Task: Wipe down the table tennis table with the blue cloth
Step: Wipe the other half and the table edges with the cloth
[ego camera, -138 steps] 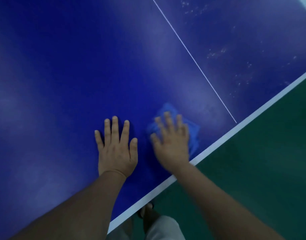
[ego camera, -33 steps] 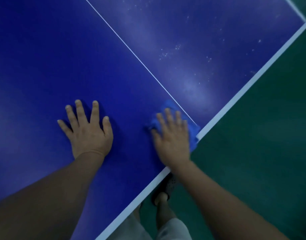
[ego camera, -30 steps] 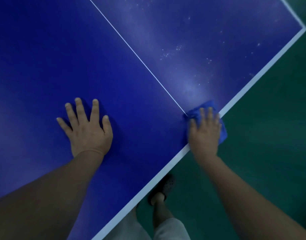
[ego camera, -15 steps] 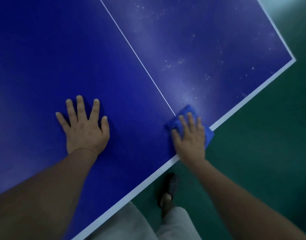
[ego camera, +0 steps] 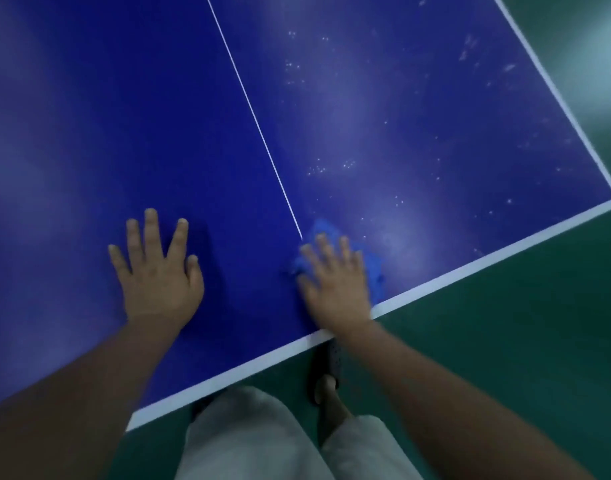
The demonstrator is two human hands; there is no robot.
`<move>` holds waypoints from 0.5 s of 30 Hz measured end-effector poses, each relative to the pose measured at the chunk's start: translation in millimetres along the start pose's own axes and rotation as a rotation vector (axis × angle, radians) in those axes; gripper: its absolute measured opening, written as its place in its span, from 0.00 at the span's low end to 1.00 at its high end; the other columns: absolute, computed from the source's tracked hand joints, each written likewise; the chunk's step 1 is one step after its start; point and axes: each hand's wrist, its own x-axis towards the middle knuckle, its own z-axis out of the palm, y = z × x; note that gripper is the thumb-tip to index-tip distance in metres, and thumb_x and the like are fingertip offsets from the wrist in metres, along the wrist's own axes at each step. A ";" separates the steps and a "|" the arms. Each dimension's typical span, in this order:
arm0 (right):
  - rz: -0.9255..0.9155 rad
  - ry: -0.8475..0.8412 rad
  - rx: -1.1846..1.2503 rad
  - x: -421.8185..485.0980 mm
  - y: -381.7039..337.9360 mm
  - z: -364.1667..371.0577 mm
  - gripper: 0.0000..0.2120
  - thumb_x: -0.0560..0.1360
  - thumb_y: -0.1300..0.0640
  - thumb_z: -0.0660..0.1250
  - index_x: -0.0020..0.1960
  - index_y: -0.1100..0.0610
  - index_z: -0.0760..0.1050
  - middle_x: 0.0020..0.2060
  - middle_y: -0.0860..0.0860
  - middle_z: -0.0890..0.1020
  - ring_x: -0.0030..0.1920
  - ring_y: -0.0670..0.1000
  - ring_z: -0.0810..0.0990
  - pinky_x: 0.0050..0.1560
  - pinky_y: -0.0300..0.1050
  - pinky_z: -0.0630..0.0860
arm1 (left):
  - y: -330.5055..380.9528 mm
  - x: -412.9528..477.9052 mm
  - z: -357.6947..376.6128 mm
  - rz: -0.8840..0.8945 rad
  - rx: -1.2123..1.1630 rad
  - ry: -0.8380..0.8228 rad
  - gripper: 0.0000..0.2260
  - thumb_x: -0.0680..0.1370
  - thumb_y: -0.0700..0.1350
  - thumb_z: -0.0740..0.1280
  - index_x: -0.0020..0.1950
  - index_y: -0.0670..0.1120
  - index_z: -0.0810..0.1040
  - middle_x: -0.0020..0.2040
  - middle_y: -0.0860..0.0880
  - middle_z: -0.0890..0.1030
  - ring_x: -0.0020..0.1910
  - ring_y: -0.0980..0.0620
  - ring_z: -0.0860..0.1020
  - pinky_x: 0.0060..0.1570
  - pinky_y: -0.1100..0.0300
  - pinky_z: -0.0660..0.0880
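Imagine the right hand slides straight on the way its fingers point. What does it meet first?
Nothing solid, as far as shown. The right hand, flat on the blue cloth, points up the table beside the white centre line; it would probably first sweep over the pale specks ahead.

On the table [ego camera: 124,98], the cloth [ego camera: 371,268] lies under the right hand [ego camera: 335,285], just right of the centre line [ego camera: 252,109]; the left hand [ego camera: 156,275] rests left of that line.
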 end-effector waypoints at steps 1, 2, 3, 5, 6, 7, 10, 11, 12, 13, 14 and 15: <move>0.105 0.035 -0.034 13.6 43.1 -9.5 0.27 0.80 0.41 0.52 0.75 0.50 0.69 0.76 0.54 0.68 0.75 0.67 0.65 0.71 0.69 0.64 | 14.6 -13.1 3.8 0.015 -0.017 -0.003 0.28 0.80 0.54 0.52 0.81 0.49 0.61 0.83 0.43 0.51 0.81 0.39 0.47 0.76 0.33 0.44; 0.212 0.038 -0.048 27.5 87.9 -19.9 0.29 0.81 0.40 0.50 0.77 0.50 0.67 0.78 0.54 0.65 0.76 0.66 0.63 0.73 0.68 0.61 | 32.0 -25.3 8.6 0.037 -0.029 -0.008 0.29 0.79 0.55 0.52 0.80 0.48 0.62 0.82 0.43 0.53 0.81 0.39 0.49 0.76 0.33 0.45; 0.331 0.007 -0.027 41.6 129.5 -31.8 0.30 0.81 0.40 0.47 0.79 0.50 0.63 0.80 0.54 0.60 0.78 0.65 0.58 0.76 0.66 0.56 | 50.7 -36.2 14.4 0.059 -0.046 -0.011 0.30 0.79 0.56 0.51 0.80 0.47 0.62 0.82 0.43 0.54 0.81 0.40 0.50 0.76 0.34 0.45; 0.534 -0.028 0.072 62.0 178.2 -52.5 0.30 0.83 0.40 0.46 0.82 0.49 0.55 0.82 0.52 0.52 0.80 0.62 0.49 0.78 0.64 0.48 | 86.7 -51.8 25.8 0.067 -0.078 -0.018 0.30 0.80 0.57 0.50 0.81 0.47 0.60 0.82 0.45 0.54 0.81 0.43 0.49 0.77 0.37 0.42; 0.585 -0.006 0.099 66.5 181.7 -54.4 0.30 0.83 0.40 0.46 0.82 0.49 0.53 0.82 0.52 0.51 0.80 0.61 0.48 0.78 0.64 0.47 | 100.7 -56.6 31.5 0.049 -0.092 -0.027 0.30 0.81 0.57 0.48 0.81 0.47 0.58 0.82 0.46 0.53 0.82 0.45 0.47 0.78 0.39 0.41; 0.577 0.015 0.088 64.9 171.1 -51.9 0.30 0.83 0.40 0.45 0.82 0.50 0.54 0.82 0.53 0.53 0.80 0.62 0.49 0.78 0.65 0.48 | 112.1 -60.7 37.1 0.030 -0.097 -0.041 0.30 0.81 0.57 0.47 0.82 0.47 0.56 0.83 0.47 0.52 0.82 0.46 0.46 0.78 0.40 0.40; 0.178 0.067 0.013 15.5 82.5 -21.2 0.29 0.80 0.43 0.50 0.78 0.53 0.66 0.78 0.56 0.63 0.77 0.66 0.59 0.75 0.67 0.58 | 124.6 -67.7 49.0 0.003 -0.051 -0.063 0.30 0.82 0.58 0.45 0.82 0.47 0.56 0.83 0.47 0.53 0.82 0.47 0.46 0.78 0.40 0.41; -0.013 0.055 0.003 -10.7 51.9 -9.9 0.28 0.80 0.43 0.53 0.77 0.52 0.67 0.78 0.56 0.64 0.77 0.66 0.60 0.75 0.67 0.58 | 125.0 -66.2 51.3 0.010 -0.041 -0.057 0.29 0.82 0.58 0.46 0.81 0.47 0.58 0.82 0.47 0.54 0.82 0.46 0.47 0.78 0.39 0.41; -0.172 0.008 0.011 -34.3 30.1 -5.0 0.27 0.80 0.43 0.55 0.77 0.50 0.67 0.78 0.54 0.63 0.78 0.64 0.58 0.76 0.66 0.56 | 124.8 -65.1 52.7 0.017 -0.034 -0.052 0.29 0.82 0.57 0.46 0.81 0.46 0.60 0.82 0.46 0.56 0.82 0.45 0.48 0.78 0.39 0.43; -0.295 -0.058 0.028 -47.8 20.5 -3.7 0.27 0.81 0.41 0.56 0.78 0.48 0.65 0.79 0.52 0.62 0.80 0.62 0.55 0.76 0.64 0.53 | 124.3 -65.2 53.0 0.022 -0.027 -0.047 0.29 0.82 0.57 0.46 0.80 0.46 0.61 0.82 0.45 0.57 0.81 0.44 0.50 0.78 0.38 0.44; -0.389 -0.088 0.035 -49.0 26.7 -2.6 0.27 0.81 0.40 0.56 0.78 0.47 0.64 0.80 0.51 0.61 0.80 0.60 0.53 0.77 0.63 0.52 | 124.3 -65.7 52.9 0.022 -0.021 -0.042 0.29 0.82 0.56 0.47 0.80 0.45 0.62 0.82 0.45 0.58 0.81 0.44 0.51 0.78 0.38 0.46; -0.452 -0.085 0.029 -38.7 46.0 -2.0 0.27 0.81 0.39 0.55 0.78 0.46 0.64 0.79 0.50 0.62 0.80 0.60 0.54 0.76 0.62 0.52 | 125.0 -66.4 53.1 0.019 -0.019 -0.037 0.28 0.82 0.56 0.47 0.80 0.46 0.62 0.81 0.45 0.58 0.81 0.44 0.51 0.77 0.37 0.46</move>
